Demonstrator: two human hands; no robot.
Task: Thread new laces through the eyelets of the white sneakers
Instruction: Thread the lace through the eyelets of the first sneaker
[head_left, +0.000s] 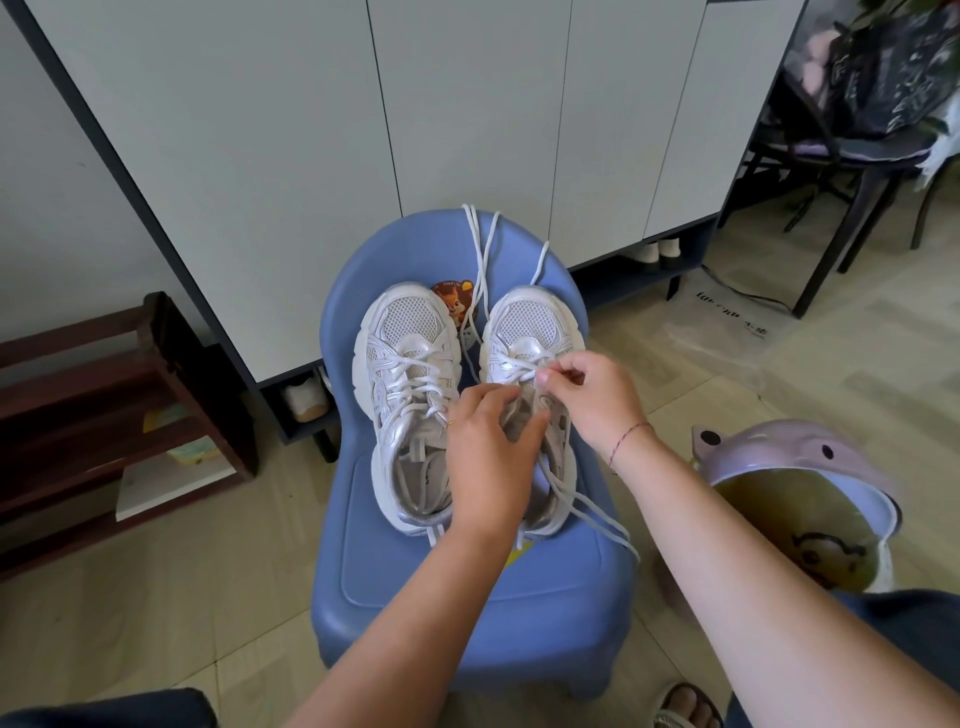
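Directly below the head camera, a blue plastic child's chair (467, 571) carries both white sneakers side by side, toes pointing away toward its backrest. The left sneaker (405, 353) is laced across its eyelets, its opening facing the person. The right sneaker (524, 322) is the one in hand: the left hand (485, 447) lies over its opening, fingers curled over the tongue area and thumb pressed against the inner side, gripping the shoe. The right hand (592, 400) is closed in a pinch — thumb and forefinger clamped on the lace (519, 366) just above the crossings near the middle eyelets. Two loose ends (587, 512) trail out of this shoe's collar across the seat toward its near right edge. A second white lace (480, 249) lies between the two toes and runs up over the top of the backrest, passing beside a squirrel sticker (454, 304). Behind the chair stands a white cabinet (311, 156); a dark wooden shoe rack (104, 389) sits to the left, and a lilac lidded bucket (800, 457) is on the floor to the right.
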